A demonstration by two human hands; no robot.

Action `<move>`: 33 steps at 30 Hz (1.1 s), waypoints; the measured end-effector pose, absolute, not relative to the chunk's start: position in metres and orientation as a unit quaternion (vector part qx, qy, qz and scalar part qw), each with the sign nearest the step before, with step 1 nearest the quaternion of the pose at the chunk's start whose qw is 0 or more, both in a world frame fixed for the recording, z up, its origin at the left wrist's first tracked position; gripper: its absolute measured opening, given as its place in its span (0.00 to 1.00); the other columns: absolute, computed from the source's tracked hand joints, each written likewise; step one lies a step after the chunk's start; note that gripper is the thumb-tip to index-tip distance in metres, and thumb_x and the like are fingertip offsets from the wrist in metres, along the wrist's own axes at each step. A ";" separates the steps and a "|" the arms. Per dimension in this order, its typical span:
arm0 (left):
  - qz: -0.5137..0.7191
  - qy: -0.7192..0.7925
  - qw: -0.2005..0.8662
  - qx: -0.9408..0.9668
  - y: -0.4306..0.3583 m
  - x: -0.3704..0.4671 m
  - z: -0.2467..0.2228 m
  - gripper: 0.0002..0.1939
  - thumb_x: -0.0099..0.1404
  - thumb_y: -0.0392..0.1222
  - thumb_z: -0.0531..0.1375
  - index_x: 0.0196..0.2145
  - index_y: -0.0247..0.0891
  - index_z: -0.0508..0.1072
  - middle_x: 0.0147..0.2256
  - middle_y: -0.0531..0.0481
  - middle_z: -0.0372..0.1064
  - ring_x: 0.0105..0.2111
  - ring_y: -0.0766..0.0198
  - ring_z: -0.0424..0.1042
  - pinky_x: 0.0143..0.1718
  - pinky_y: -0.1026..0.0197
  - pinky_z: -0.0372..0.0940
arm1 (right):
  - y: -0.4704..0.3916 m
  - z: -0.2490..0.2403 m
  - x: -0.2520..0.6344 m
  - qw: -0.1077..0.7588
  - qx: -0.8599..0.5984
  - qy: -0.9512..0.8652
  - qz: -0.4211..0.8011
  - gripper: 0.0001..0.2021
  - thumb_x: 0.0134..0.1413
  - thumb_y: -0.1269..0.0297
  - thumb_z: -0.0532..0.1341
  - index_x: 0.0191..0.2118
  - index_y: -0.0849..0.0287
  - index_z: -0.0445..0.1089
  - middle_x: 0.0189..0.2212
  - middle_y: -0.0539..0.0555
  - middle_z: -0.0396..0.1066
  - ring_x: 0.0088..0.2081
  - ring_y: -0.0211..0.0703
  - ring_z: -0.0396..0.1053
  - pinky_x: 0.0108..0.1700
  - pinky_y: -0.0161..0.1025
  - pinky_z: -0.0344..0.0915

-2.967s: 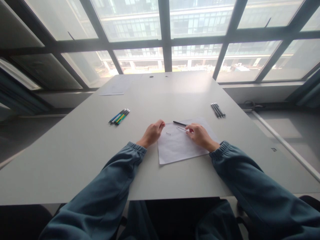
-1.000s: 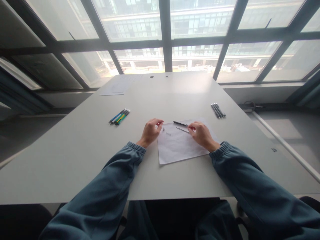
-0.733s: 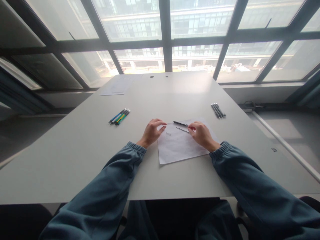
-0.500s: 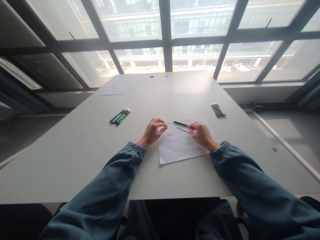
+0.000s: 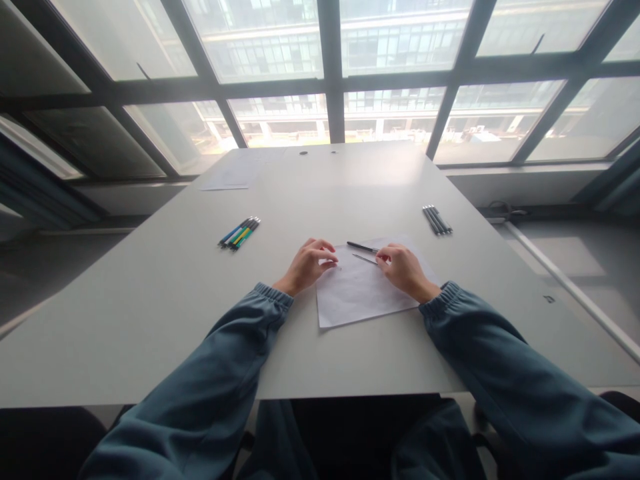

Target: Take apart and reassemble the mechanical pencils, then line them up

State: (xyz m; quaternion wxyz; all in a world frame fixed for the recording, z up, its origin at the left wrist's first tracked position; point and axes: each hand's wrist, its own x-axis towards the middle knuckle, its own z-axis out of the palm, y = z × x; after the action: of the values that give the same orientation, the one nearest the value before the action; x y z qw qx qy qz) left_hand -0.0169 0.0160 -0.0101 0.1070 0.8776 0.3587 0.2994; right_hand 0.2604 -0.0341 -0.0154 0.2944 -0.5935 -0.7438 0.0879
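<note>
My left hand (image 5: 313, 264) is over the left edge of a white sheet of paper (image 5: 350, 303), thumb and index finger a little apart. By its fingertips lies a tiny pale piece (image 5: 341, 269), mostly hidden and too small to name. My right hand (image 5: 401, 270) rests on the sheet's right side, fingers closed around the right end of a thin pen refill (image 5: 365, 259) whose tip points left. Just beyond the refill, a black pen barrel (image 5: 361, 247) lies on the paper, its right end close to my right index finger.
Several colored pens (image 5: 239, 233) lie side by side on the white table (image 5: 200, 313) to the left. Several dark pens (image 5: 437, 220) form a row at the right. More paper (image 5: 230, 175) lies at the far left corner, before the windows.
My left thumb and index finger have parted slightly and shifted right, now covering most of the tiny pale piece. My right hand has barely moved.
</note>
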 end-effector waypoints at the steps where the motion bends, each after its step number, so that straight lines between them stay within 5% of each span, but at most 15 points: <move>1: 0.297 0.355 0.102 0.881 0.016 -0.017 -0.010 0.01 0.62 0.39 0.69 0.32 0.44 0.83 0.43 0.47 0.77 0.41 0.57 0.68 0.46 0.52 0.69 | -0.034 -0.015 0.260 0.291 -0.595 -0.744 0.089 0.07 0.59 0.70 0.62 0.33 0.58 0.78 0.33 0.54 0.76 0.35 0.43 0.69 0.40 0.37 0.61; 27: 0.291 0.327 0.059 0.897 0.016 -0.015 -0.011 0.04 0.65 0.38 0.66 0.32 0.41 0.80 0.43 0.47 0.77 0.42 0.56 0.68 0.47 0.51 0.69 | -0.034 -0.017 0.260 0.258 -0.592 -0.758 0.091 0.07 0.59 0.69 0.64 0.30 0.58 0.78 0.33 0.54 0.76 0.34 0.43 0.70 0.39 0.38 0.60; 33: 0.330 0.336 0.039 0.881 0.015 -0.014 -0.009 0.05 0.68 0.39 0.64 0.34 0.39 0.80 0.41 0.46 0.76 0.42 0.56 0.69 0.47 0.52 0.69 | -0.033 -0.015 0.261 0.306 -0.566 -0.763 0.060 0.07 0.61 0.70 0.62 0.32 0.58 0.76 0.34 0.56 0.75 0.39 0.47 0.70 0.42 0.39 0.62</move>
State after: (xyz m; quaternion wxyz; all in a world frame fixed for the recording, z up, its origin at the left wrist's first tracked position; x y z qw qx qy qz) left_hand -0.0144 0.0154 -0.0086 0.0393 0.8810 0.3363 0.3304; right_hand 0.2614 -0.0335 -0.0149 0.3056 -0.5658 -0.7635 0.0601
